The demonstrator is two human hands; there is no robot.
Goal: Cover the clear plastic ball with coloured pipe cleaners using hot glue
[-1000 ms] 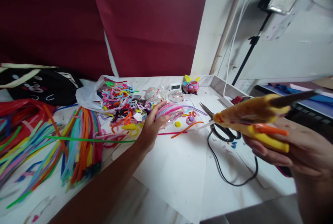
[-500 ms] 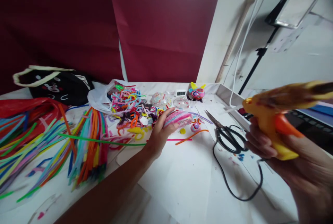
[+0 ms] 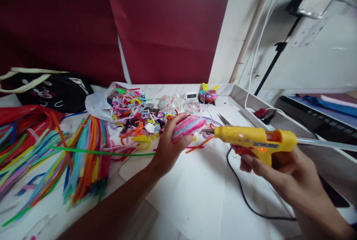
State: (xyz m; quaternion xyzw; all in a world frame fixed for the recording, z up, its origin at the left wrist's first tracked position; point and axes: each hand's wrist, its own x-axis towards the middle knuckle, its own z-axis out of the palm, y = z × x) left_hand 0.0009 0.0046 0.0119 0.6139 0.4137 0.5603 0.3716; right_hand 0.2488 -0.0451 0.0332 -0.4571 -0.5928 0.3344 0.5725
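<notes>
My left hand (image 3: 170, 147) is closed round a rounded piece covered in pink, blue and red pipe cleaners (image 3: 187, 126), part of it clear at the right end. In my right hand (image 3: 290, 180) is a yellow hot glue gun (image 3: 248, 137), its small light glowing orange-red and a glue stick sticking out behind. The nozzle points left, close to the right end of the pipe-cleaner piece; whether they touch I cannot tell. Behind the glue gun, black-handled scissors (image 3: 224, 120) show only their blades. An orange pipe cleaner (image 3: 198, 145) lies below the nozzle.
Bundles of long pipe cleaners (image 3: 89, 158) spread over the left side. Farther back are a pile of curled scraps (image 3: 131, 106), a small digital clock (image 3: 191, 96) and a decorated ball with yellow ears (image 3: 208, 94). The glue gun's black cord (image 3: 245, 199) loops across the white table.
My right hand has brought the glue gun leftward and turned it, so its nozzle now points at the pipe-cleaner piece. My left hand still holds that piece. The view has shifted slightly.
</notes>
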